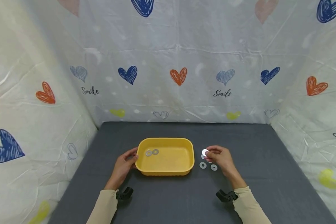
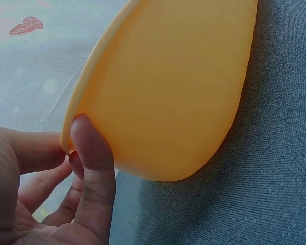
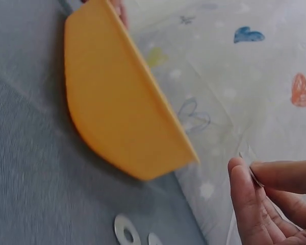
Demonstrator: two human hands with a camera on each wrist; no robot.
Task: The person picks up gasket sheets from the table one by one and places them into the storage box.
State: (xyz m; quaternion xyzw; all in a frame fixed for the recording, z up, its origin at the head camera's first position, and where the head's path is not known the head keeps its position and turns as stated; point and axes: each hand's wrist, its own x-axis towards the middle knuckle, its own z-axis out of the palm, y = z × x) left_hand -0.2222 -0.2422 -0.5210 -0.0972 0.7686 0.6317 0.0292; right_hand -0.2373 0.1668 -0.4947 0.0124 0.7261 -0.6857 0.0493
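Note:
A yellow plastic tray (image 1: 165,171) sits on the dark table, with two metal washers (image 1: 155,151) lying inside toward its left. My left hand (image 1: 123,168) pinches the tray's left rim between thumb and fingers, which the left wrist view shows close up. Just right of the tray, my right hand (image 1: 221,158) pinches a shiny flat washer (image 1: 205,152) above the table. In the right wrist view that washer (image 3: 255,176) appears edge-on between thumb and fingertips. Beneath and in front of this hand lie several loose washers (image 1: 203,165), some partly hidden by the fingers.
The dark grey cloth-covered table (image 1: 168,202) reaches back to a pale curtain (image 1: 201,40) printed with hearts, which also hangs along both sides. Black straps with camera mounts (image 1: 226,196) sit at both wrists.

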